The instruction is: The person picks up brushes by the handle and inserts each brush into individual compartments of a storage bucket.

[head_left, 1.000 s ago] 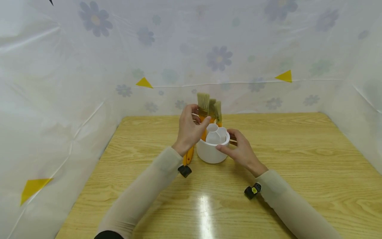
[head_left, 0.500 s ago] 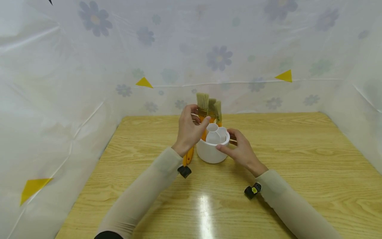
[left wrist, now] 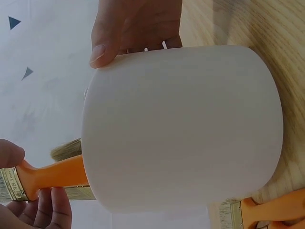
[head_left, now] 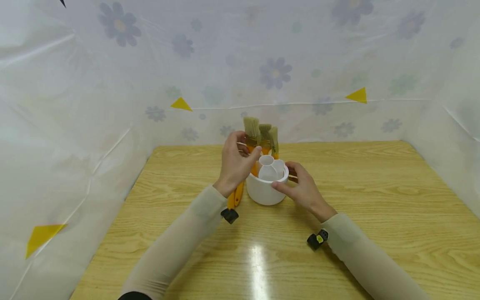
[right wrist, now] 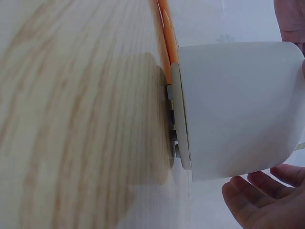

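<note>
My left hand [head_left: 236, 164] pinches a flat paintbrush [head_left: 251, 127] near its metal ferrule, bristles up. Its orange handle [left wrist: 57, 175] reaches into a white round brush holder [head_left: 266, 193], where the lower end is hidden. My right hand [head_left: 301, 189] holds the holder's right side, thumb at the front by the rim and fingers behind. Two more paintbrushes stand in the holder, one with dark tan bristles [head_left: 265, 130] beside a paler one [head_left: 275, 137]. White tube-like compartments [head_left: 267, 161] show inside the rim. Below the holder, the right wrist view shows a base plate [right wrist: 179, 119] with small feet.
Left of the holder, more orange-handled brushes [head_left: 238, 194] lie on the wooden table [head_left: 337, 258], partly behind my left wrist. In the left wrist view, orange handles [left wrist: 274, 210] appear beside the holder's base. A flower-patterned curtain [head_left: 225, 66] closes off the back and sides.
My left hand and the paintbrush it pinches have shifted slightly to the left, the bristles tipping left away from the other two. The right hand and the brush holder have stayed in place.
</note>
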{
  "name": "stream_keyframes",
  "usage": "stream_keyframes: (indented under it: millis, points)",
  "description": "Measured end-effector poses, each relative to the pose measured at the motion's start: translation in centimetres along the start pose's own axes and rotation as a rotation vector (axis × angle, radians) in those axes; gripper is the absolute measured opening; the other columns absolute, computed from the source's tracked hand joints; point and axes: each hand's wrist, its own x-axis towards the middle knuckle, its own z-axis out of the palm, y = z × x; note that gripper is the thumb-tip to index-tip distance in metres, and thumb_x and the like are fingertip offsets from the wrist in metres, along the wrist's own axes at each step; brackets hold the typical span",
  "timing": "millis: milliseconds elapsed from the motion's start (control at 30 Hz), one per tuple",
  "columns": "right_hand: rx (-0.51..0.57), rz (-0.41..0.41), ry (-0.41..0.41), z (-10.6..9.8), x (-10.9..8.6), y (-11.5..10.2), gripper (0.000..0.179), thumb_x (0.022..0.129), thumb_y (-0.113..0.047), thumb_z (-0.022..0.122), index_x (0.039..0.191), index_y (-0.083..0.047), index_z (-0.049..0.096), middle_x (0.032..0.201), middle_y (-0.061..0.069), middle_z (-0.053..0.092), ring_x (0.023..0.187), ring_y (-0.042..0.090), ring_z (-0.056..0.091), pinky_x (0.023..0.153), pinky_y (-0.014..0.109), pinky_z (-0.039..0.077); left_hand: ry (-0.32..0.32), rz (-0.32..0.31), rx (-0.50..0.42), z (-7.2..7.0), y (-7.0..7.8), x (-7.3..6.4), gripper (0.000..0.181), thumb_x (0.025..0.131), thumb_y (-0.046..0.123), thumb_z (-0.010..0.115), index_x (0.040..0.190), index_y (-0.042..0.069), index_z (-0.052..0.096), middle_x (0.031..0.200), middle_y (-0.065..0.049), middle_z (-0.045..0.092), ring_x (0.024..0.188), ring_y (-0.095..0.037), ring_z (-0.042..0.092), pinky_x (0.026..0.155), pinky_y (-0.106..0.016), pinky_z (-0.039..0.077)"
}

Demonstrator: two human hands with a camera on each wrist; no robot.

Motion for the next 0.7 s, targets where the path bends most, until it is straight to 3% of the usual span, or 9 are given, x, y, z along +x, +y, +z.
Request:
stream_keyframes:
  millis: [267,700]
  points:
    - [0.002,-0.013,0.000,0.0,0.0,0.1,0.077,0.081,-0.043,0.074,0.140,-0.008,0.038,0.132,0.009,0.048,0.122,0.028,0.048,0.101,0.050,0.039,-0.035,-0.029,0.008,0.2,-0.2,-0.5,0.044,0.085,0.019,0.071,0.119,0.004,0.048,0.104,-0.008,0.052,0.079,-0.020,0.057,0.068,-0.024,0.052]
    - [0.010,-0.025,0.012,0.1,0.0,0.1,0.077,0.080,-0.041,0.075,0.139,-0.008,0.040,0.130,0.008,0.050,0.121,0.027,0.049,0.100,0.050,0.040,-0.024,0.006,0.020,0.5,-0.8,-1.4,0.041,0.085,0.019,0.071,0.116,0.004,0.050,0.100,-0.007,0.052,0.084,-0.023,0.056,0.072,-0.031,0.053]
